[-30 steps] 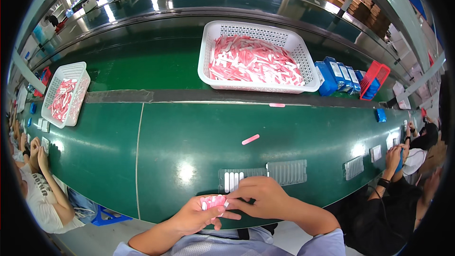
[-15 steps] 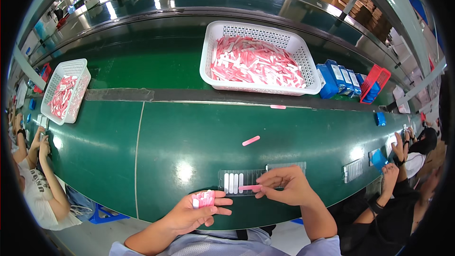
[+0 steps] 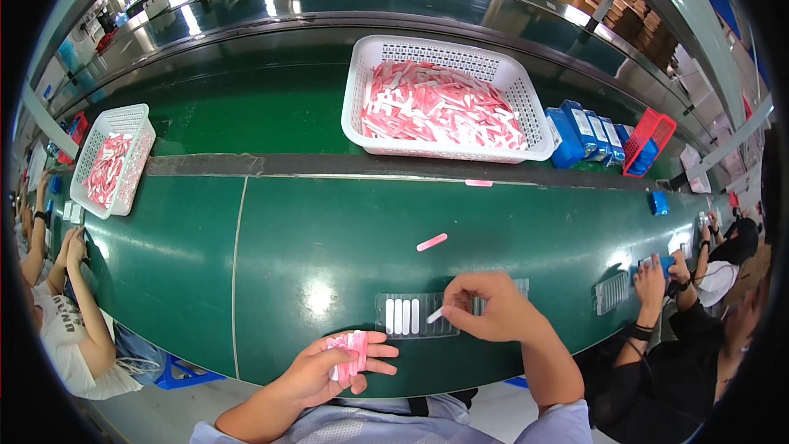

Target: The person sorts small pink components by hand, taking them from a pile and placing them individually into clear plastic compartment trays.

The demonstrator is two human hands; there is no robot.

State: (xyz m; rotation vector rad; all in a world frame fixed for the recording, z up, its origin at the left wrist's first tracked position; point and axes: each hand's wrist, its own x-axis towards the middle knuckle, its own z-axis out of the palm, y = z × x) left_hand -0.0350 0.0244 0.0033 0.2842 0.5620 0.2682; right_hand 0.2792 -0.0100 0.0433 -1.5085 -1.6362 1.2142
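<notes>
My left hand (image 3: 325, 368) is closed around a bunch of small pink-and-white nail files (image 3: 357, 349), its thumb over them and its other fingers partly spread. Between the thumb and fingertips of my right hand (image 3: 489, 306) is a single nail file (image 3: 435, 315), tilted, with a white face showing. It is over a clear slotted plastic tray (image 3: 421, 302). Several white-faced nail files (image 3: 401, 316) lie side by side in the tray's left slots. Behind my right hand, part of another clear tray (image 3: 523, 286) shows.
Beyond the trays lie two loose pink nail files (image 3: 431, 242) (image 3: 478, 183). A large white basket (image 3: 444, 150) heaped with files stands behind a dark strip, beside blue packs (image 3: 571, 144) and a red basket (image 3: 649, 141). A smaller basket (image 3: 131, 164) is at left. Co-workers' hands (image 3: 649, 284) work on both sides.
The nail file in my right hand showed pink and lay nearly level; now it is tilted with white showing. My left thumb has moved onto the bunch. The right co-worker's hands have shifted.
</notes>
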